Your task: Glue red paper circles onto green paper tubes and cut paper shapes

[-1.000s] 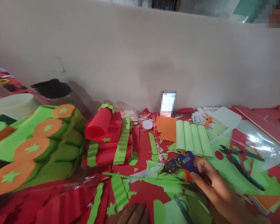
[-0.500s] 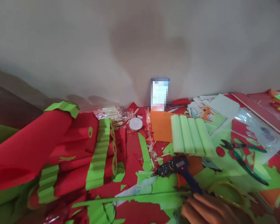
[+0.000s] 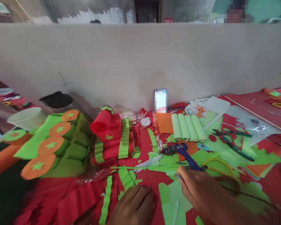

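My left hand (image 3: 133, 204) rests low in the view, its fingers bent together beside a narrow green paper strip (image 3: 106, 198); what they hold, if anything, is hidden. My right hand (image 3: 198, 189) is closed, thumb and forefinger pinched near a small greyish bit that I cannot make out. Just beyond it lies a blue glue gun (image 3: 184, 151), its nozzle pointing left. Yellow-handled scissors (image 3: 217, 162) lie beside that hand. A long thin green strip (image 3: 145, 167) runs left from near the right fingertips. Light green paper (image 3: 175, 200) lies between the hands.
At left stand a red paper model with green bands (image 3: 114, 140), a green one with orange star discs (image 3: 72, 147) and a white cup (image 3: 27, 118). A phone (image 3: 160, 101) leans on the wall. Pale green rolls (image 3: 188, 128) and pliers (image 3: 234, 145) lie right. A person is beyond the wall.
The view has tilted up and drawn back, showing the wall's top and the models at left. My left hand has come into view. My right hand is now just below the glue gun, pinched.
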